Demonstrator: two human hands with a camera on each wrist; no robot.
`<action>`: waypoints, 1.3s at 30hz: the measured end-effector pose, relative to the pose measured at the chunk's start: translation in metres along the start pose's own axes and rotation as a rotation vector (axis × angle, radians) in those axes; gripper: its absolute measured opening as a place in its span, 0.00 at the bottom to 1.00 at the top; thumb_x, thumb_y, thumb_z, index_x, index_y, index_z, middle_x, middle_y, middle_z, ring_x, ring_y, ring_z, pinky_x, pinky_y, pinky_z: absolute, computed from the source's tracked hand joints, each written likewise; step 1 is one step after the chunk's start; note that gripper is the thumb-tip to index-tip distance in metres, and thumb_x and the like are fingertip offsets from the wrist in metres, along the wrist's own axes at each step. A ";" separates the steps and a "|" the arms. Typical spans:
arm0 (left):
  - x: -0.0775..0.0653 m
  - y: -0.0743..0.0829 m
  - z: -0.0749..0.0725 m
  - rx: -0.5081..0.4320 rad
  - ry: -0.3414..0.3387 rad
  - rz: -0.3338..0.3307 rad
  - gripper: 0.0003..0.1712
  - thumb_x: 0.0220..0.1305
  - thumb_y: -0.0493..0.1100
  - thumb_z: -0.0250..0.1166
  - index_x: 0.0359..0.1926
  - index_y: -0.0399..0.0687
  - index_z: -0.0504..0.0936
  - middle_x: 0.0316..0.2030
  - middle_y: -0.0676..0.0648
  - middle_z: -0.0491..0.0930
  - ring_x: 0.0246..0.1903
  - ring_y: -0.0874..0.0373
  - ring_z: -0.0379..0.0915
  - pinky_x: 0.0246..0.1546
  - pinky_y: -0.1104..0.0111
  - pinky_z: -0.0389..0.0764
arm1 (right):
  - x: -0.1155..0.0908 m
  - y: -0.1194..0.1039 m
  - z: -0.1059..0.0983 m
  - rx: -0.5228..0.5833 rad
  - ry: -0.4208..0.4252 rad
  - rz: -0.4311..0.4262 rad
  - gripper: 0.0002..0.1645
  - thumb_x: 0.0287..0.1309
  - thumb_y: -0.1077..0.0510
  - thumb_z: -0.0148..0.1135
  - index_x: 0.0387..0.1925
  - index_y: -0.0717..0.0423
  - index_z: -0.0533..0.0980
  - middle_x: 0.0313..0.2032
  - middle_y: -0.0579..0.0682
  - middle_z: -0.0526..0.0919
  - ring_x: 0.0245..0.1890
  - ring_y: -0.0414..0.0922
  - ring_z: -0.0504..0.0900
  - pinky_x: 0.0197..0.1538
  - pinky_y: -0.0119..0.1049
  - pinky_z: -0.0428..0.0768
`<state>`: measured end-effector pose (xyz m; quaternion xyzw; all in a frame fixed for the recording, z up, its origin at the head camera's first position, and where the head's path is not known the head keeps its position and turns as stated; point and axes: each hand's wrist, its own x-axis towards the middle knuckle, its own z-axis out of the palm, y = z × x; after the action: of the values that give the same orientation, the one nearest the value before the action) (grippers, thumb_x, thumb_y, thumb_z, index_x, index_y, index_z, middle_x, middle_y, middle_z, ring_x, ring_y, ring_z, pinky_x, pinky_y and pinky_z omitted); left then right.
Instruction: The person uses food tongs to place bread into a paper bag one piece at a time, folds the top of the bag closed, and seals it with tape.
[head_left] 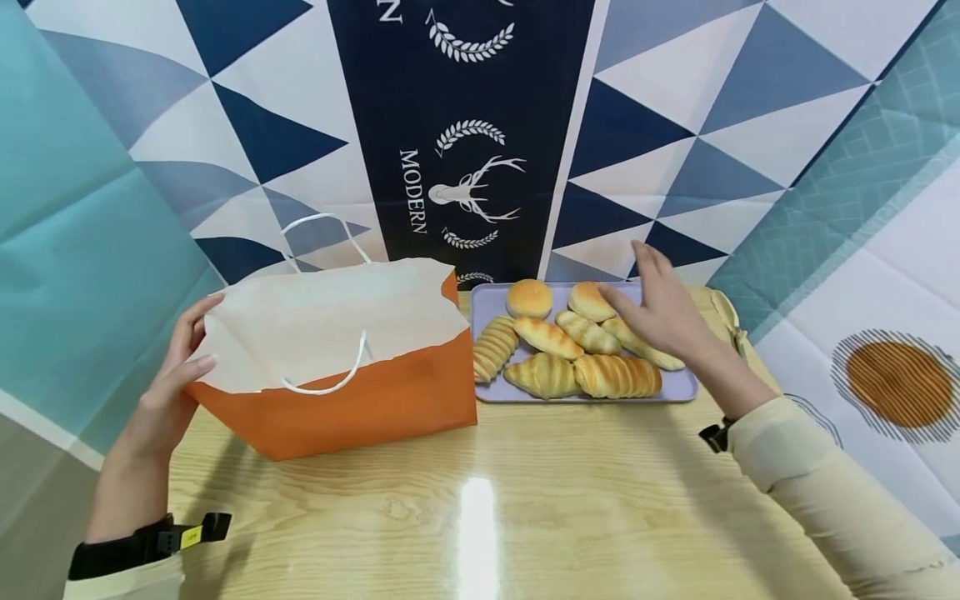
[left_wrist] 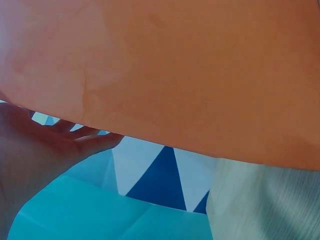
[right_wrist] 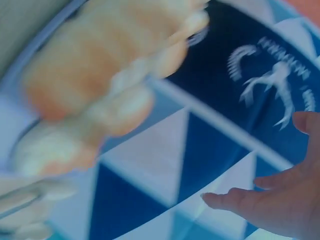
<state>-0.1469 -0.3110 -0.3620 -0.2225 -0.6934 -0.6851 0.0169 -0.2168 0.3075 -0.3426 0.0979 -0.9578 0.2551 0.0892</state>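
An orange paper bag [head_left: 375,400] with a white inside and white cord handles stands on the table at the left, its mouth open. My left hand [head_left: 168,383] holds the left side of the bag near its rim, thumb towards me and fingers farther back. The left wrist view shows that hand beside the bag's orange wall [left_wrist: 200,80]. To the right lies a lilac tray [head_left: 682,385] with several bread pieces, among them a round bun [head_left: 529,298] and a ridged loaf [head_left: 618,377]. Above the tray's right side my right hand [head_left: 660,308] hovers, fingers spread, holding nothing.
The wooden table [head_left: 570,500] runs along the front. A patterned cloth [head_left: 465,100] hangs directly behind the bag and tray. At the tray's right, partly behind my right forearm, lies a beige item [head_left: 724,312] whose kind I cannot tell.
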 end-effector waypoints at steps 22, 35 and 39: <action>-0.003 0.004 0.002 -0.002 0.010 -0.045 0.41 0.74 0.42 0.42 0.85 0.59 0.47 0.75 0.47 0.51 0.68 0.55 0.56 0.59 0.67 0.67 | -0.030 0.178 -0.022 -0.101 -0.208 0.435 0.71 0.75 0.29 0.47 0.73 0.85 0.24 0.67 0.96 0.33 0.66 0.90 0.46 0.65 0.79 0.59; -0.005 0.004 0.003 0.011 0.010 -0.020 0.41 0.74 0.41 0.42 0.85 0.58 0.47 0.75 0.47 0.51 0.68 0.55 0.55 0.60 0.67 0.66 | -0.044 0.205 -0.005 -0.133 -0.236 0.454 0.69 0.70 0.31 0.57 0.68 0.94 0.42 0.56 0.95 0.62 0.53 0.85 0.70 0.54 0.72 0.74; -0.005 0.004 0.004 -0.005 0.029 -0.011 0.40 0.73 0.41 0.42 0.85 0.58 0.48 0.75 0.47 0.52 0.68 0.55 0.57 0.59 0.67 0.68 | -0.047 0.206 0.000 -0.161 -0.165 0.444 0.64 0.67 0.31 0.62 0.61 0.93 0.55 0.51 0.90 0.68 0.48 0.82 0.74 0.48 0.69 0.76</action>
<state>-0.1405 -0.3090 -0.3597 -0.2087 -0.6926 -0.6901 0.0227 -0.2194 0.4898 -0.4500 -0.1019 -0.9771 0.1823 -0.0403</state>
